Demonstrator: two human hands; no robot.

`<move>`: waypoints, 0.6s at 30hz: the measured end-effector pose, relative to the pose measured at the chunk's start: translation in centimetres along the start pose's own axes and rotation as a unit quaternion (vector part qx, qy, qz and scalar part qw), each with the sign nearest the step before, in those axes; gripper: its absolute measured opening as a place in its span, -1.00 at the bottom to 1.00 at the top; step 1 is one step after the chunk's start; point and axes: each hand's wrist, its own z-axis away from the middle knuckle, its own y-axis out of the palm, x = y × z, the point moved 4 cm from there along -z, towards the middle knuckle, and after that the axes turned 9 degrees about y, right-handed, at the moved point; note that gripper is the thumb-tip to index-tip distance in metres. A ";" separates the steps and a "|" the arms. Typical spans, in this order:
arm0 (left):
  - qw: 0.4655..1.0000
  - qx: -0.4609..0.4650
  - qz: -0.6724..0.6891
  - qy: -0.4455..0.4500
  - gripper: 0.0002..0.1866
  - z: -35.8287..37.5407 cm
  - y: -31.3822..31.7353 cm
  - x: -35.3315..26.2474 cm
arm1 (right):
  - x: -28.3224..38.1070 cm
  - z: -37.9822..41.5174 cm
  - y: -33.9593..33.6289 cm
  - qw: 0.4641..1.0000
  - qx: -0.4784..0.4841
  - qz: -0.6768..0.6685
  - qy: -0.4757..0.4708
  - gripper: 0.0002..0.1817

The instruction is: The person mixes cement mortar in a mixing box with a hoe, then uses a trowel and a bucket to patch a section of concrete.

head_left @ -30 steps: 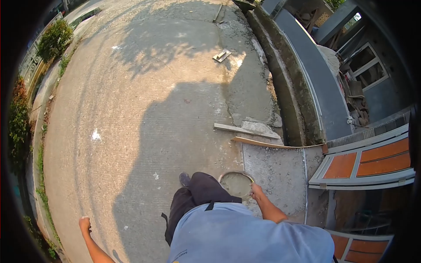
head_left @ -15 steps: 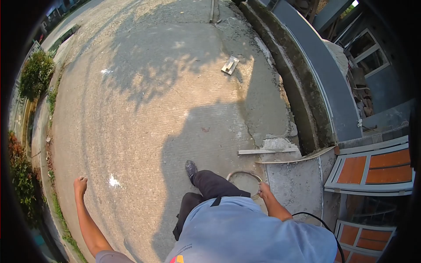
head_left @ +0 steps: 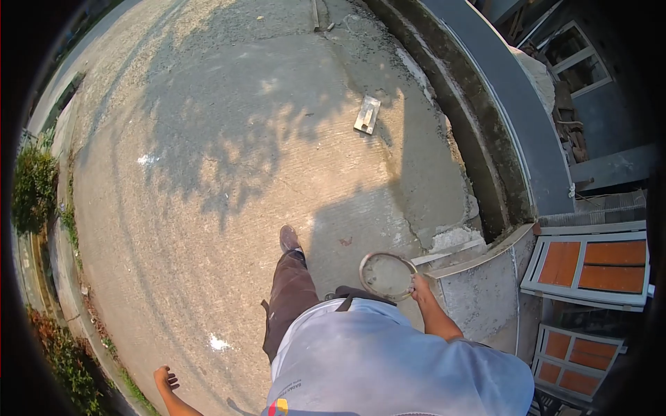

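My right hand is closed round the edge of a round hoop with a thin, pale brown rim. The hoop hangs beside my right hip, and a greyish surface shows inside its rim. At the lower left, my left hand swings out from my body with its fingers apart and nothing in them. Ahead of me, a plastering float lies on the grey cement strip, away from both hands.
The damp cement strip borders an open drain channel on the right. A pale wooden strip lies by a curved board. Orange-paned window frames stand at right. Shrubs line the left kerb.
I have stepped forward, with the other foot now in front. My left hand has swung back and its fingers have opened. More of the hoop shows; the float appears nearer.
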 end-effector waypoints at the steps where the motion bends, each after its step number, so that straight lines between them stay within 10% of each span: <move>1: 1.000 0.008 0.006 -0.024 -0.53 -1.1 -0.2 -2.7 | 1.3 0.3 2.7 1.000 -0.009 0.011 0.013 -0.86; 12: 0.928 -0.078 -0.104 0.351 -0.73 -5.3 -5.1 -70.5 | 19.2 2.9 23.8 0.999 0.003 -0.031 0.034 -0.87; 18: 0.922 -0.091 -0.129 0.352 -0.72 -4.3 -0.8 -95.6 | 28.5 -0.1 36.3 0.996 -0.023 -0.054 0.069 -0.87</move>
